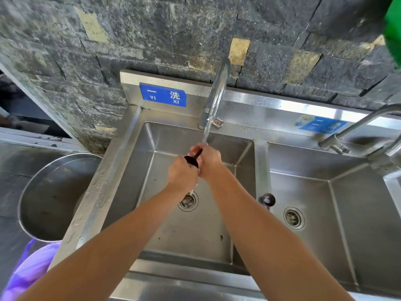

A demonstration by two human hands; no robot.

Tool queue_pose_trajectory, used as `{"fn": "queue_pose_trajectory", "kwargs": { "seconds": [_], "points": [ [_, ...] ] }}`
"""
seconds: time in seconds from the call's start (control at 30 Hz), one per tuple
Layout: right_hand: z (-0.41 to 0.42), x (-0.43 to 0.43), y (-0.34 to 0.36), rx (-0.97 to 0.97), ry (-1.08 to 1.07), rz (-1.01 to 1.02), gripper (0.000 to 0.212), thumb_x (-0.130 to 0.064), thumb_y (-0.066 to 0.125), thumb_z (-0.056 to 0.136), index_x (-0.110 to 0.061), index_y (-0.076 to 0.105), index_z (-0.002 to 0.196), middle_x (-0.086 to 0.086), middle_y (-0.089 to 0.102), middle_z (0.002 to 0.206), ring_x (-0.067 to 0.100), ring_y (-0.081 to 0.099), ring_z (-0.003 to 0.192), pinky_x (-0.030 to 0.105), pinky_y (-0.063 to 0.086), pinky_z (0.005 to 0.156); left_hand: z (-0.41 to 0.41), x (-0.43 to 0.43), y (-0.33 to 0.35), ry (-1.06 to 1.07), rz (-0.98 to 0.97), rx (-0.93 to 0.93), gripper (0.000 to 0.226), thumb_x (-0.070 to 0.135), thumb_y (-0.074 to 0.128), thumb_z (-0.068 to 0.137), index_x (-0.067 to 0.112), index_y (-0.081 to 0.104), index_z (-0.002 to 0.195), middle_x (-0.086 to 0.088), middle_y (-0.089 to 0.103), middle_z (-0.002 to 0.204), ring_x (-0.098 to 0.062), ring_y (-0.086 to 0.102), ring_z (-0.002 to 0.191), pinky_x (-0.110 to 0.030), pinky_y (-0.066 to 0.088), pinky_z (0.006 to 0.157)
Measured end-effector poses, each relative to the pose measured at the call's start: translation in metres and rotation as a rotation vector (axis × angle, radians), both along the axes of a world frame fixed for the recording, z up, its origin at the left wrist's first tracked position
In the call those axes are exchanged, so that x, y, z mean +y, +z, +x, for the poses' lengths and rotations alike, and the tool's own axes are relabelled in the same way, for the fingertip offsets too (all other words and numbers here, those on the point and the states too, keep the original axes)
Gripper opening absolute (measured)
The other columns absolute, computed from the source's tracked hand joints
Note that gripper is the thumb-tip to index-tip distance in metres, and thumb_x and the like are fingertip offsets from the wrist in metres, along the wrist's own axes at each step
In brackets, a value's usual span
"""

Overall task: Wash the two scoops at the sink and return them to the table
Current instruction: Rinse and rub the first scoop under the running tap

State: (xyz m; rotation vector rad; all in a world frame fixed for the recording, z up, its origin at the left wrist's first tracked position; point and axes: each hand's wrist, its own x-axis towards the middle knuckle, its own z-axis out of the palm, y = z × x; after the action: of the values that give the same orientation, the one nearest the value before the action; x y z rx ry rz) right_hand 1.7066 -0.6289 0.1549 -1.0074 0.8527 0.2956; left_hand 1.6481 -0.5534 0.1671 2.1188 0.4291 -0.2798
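Scoop (192, 161) held in both hands under tap (217, 92) stream, above left basin (195, 235). Left hand (183, 173) grips its dark rounded end; right hand (209, 160) curls round the stem. Second scoop (268, 199) rests on divider (262, 166) between basins.

Bright daylight glares off the sink's back rim (271, 105), while wide-angle bending curves the edges and softens corners.

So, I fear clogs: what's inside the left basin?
The left hand and right hand hold a dark scoop under the tap; below, the drain shows, its top edge covered by the left arm.
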Motion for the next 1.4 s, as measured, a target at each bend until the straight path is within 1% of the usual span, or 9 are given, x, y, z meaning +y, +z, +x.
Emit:
{"fn": "queue_pose_trajectory", "kwargs": {
  "seconds": [0.1, 0.3, 0.43, 0.63, 0.77, 0.9, 1.1, 1.27, 1.4],
  "points": [
    [-0.016, 0.022, -0.008, -0.008, 0.15, 0.001, 0.033, -0.016, 0.048, 0.098, -0.012, 0.062, 0.069, 0.003, 0.067, 0.055, 0.017, 0.065, 0.051, 0.029, 0.053, 0.057, 0.0, 0.005, 0.006, 0.043, -0.02, -0.005, 0.027, 0.007, 0.044, 0.087, 0.007, 0.065, 0.103, -0.013, 0.069, 0.087, -0.026, 0.063, 0.07, -0.025, 0.041, 0.051],
    [0.005, -0.011, -0.011, 0.038, -0.02, 0.016, 0.033, -0.022, 0.038, 0.102, -0.018, 0.054, 0.074, -0.001, 0.061, 0.061, 0.015, 0.051, 0.057, 0.027, 0.042, 0.057, -0.019, 0.009, 0.01, -0.031, 0.104, -0.017, 0.013, 0.014, 0.041, 0.091, 0.005, 0.051, 0.093, -0.006, 0.059, 0.078, -0.017, 0.054, 0.058, -0.025, 0.034, 0.043],
    [-0.008, 0.024, -0.013, -0.003, 0.125, 0.037, 0.03, -0.018, 0.043, 0.102, -0.012, 0.057, 0.076, 0.004, 0.064, 0.055, 0.017, 0.061, 0.05, 0.028, 0.049, 0.057, -0.018, 0.013, 0.013, 0.052, 0.081, 0.033, 0.022, 0.011, 0.041, 0.091, -0.002, 0.054, 0.103, -0.018, 0.062, 0.093, -0.033, 0.06, 0.074, -0.03, 0.037, 0.052],
    [-0.001, 0.0, -0.012, 0.072, -0.044, 0.216, 0.024, -0.011, 0.035, 0.103, -0.005, 0.051, 0.086, 0.007, 0.047, 0.062, 0.022, 0.042, 0.057, 0.041, 0.05, 0.074, -0.034, 0.019, 0.013, -0.006, 0.143, 0.056, 0.009, 0.01, 0.037, 0.095, 0.008, 0.043, 0.088, -0.002, 0.048, 0.074, -0.014, 0.049, 0.059, -0.026, 0.035, 0.043],
    [-0.021, 0.028, -0.019, 0.054, 0.056, 0.301, 0.035, -0.018, 0.034, 0.103, -0.01, 0.045, 0.071, 0.006, 0.046, 0.047, 0.019, 0.041, 0.046, 0.031, 0.044, 0.056, -0.042, 0.021, 0.005, 0.062, 0.133, 0.09, 0.012, 0.009, 0.038, 0.092, 0.003, 0.047, 0.098, -0.006, 0.052, 0.08, -0.018, 0.051, 0.063, -0.028, 0.034, 0.046],
    [-0.002, 0.0, -0.026, 0.095, -0.054, 0.344, 0.033, -0.016, 0.029, 0.105, -0.012, 0.041, 0.075, 0.0, 0.036, 0.053, 0.014, 0.03, 0.048, 0.026, 0.032, 0.052, -0.05, 0.024, 0.003, 0.041, 0.165, 0.095, 0.011, 0.009, 0.036, 0.094, 0.01, 0.042, 0.085, -0.002, 0.047, 0.073, -0.014, 0.046, 0.057, -0.027, 0.033, 0.045],
    [-0.021, 0.026, -0.03, 0.048, 0.075, 0.393, 0.032, -0.01, 0.032, 0.099, -0.013, 0.038, 0.067, 0.0, 0.036, 0.041, 0.016, 0.034, 0.033, 0.019, 0.037, 0.041, -0.051, 0.019, 0.002, 0.089, 0.137, 0.104, 0.008, 0.008, 0.037, 0.091, 0.007, 0.044, 0.095, -0.001, 0.046, 0.074, -0.013, 0.047, 0.06, -0.026, 0.031, 0.043],
    [0.008, -0.018, -0.039, 0.126, -0.118, 0.349, 0.032, -0.011, 0.025, 0.103, -0.011, 0.042, 0.076, -0.001, 0.035, 0.059, 0.01, 0.029, 0.047, 0.022, 0.026, 0.045, -0.059, 0.018, 0.001, 0.029, 0.17, 0.096, 0.021, 0.013, 0.036, 0.095, 0.015, 0.037, 0.075, -0.004, 0.047, 0.072, -0.016, 0.044, 0.054, -0.028, 0.029, 0.043],
    [-0.005, 0.017, -0.038, 0.075, -0.011, 0.514, 0.033, -0.019, 0.03, 0.104, -0.012, 0.043, 0.075, -0.001, 0.038, 0.048, 0.011, 0.034, 0.038, 0.019, 0.03, 0.039, -0.055, 0.017, -0.002, 0.096, 0.147, 0.1, 0.011, 0.011, 0.037, 0.095, 0.007, 0.047, 0.093, -0.002, 0.048, 0.075, -0.014, 0.047, 0.058, -0.027, 0.034, 0.045]
  ]
}}
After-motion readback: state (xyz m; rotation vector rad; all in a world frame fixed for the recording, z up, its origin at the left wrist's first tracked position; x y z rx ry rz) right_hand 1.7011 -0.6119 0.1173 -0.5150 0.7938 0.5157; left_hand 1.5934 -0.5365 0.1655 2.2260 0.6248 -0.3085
